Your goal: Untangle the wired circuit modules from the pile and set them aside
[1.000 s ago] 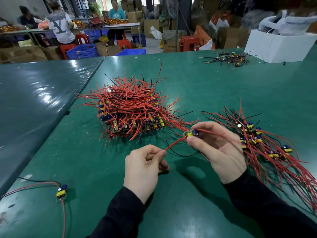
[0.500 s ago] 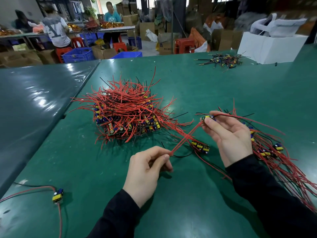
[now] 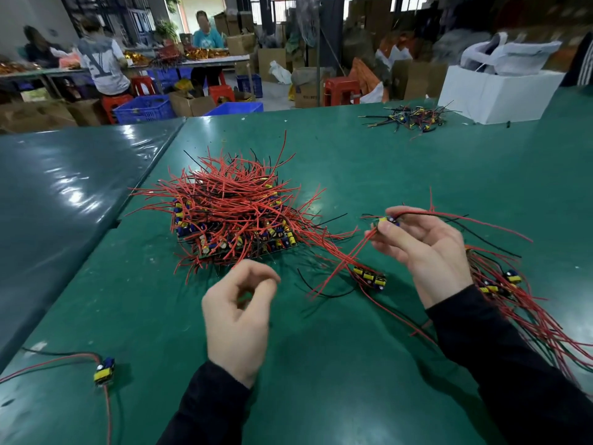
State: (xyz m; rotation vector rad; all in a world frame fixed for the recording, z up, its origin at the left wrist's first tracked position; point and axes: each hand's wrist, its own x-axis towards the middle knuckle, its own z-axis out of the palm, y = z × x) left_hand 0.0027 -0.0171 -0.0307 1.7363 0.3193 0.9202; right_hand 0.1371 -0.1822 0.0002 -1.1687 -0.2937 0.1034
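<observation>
— Changed since a moment ago?

— Left grip [image 3: 237, 316] released: pinching a red wire half a second back, now loosely curled above the bench [image 3: 321, 396], holding nothing. Right grip [image 3: 423, 248] grasping one small module [image 3: 389, 220] between thumb and fingertips, raised further right than before, red and black wires trailing from it.

— Meaning for the job?

— Probably one module pulled free of the tangle. Looks ready to go onto the sorted heap [image 3: 500, 284] lying just beside the right wrist. Worth watching the red wires hanging down from it: crossing close to another module [image 3: 370, 277] lying loose on the bench between pile and right grip. Cannot tell whether snagged.

— And the main pile [image 3: 231, 216]?

— Mid-bench, beyond the left grip, still large; plenty left to sort. One stray module [image 3: 104, 370] near the left edge, well apart. A smaller scatter of parts [image 3: 414, 118] far off, near a white box [image 3: 497, 94].

— Anything readable?

— Very little. A big pale mark like a "V" or "Y" on the back of a grey shirt [image 3: 99, 62] in the background. Dark print on a cardboard carton [image 3: 308, 91], too blurred to read. Nothing legible on the modules.
</observation>
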